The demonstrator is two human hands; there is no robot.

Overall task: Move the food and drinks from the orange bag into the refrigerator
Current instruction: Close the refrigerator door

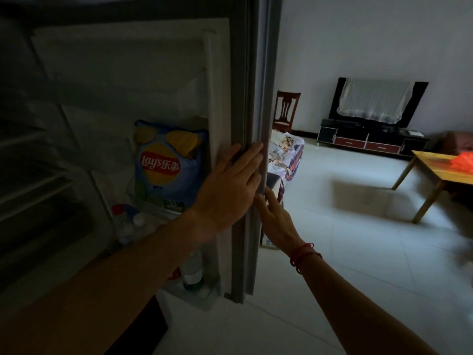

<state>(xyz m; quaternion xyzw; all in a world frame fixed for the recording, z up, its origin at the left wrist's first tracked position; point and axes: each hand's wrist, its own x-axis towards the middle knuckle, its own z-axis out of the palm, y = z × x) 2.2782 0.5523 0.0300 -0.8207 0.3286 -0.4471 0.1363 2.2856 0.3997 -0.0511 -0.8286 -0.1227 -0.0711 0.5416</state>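
From the head camera I see the refrigerator door (256,111) swung open, its inner side facing me and its grey gasket edge running down the middle of the view. My left hand (230,185) lies flat on that inner edge, fingers straight and spread, gripping nothing. My right hand (275,216) sits just below it against the door's outer edge, fingers stretched upward and holding nothing, with their tips partly hidden behind the door. A red string (303,254) circles the right wrist. In the door's middle shelf a blue Lay's chip bag (166,162) stands upright. Below it are a red-capped bottle (120,219) and a white-capped bottle (139,221), and a green-labelled bottle (192,271) stands in the lowest shelf. The fridge interior on the left is too dark to read. Well apart, at the right edge, the orange bag (463,161) lies on a wooden table (430,172). A cloth-draped television (376,101) and a wooden chair (285,111) stand against the far wall.
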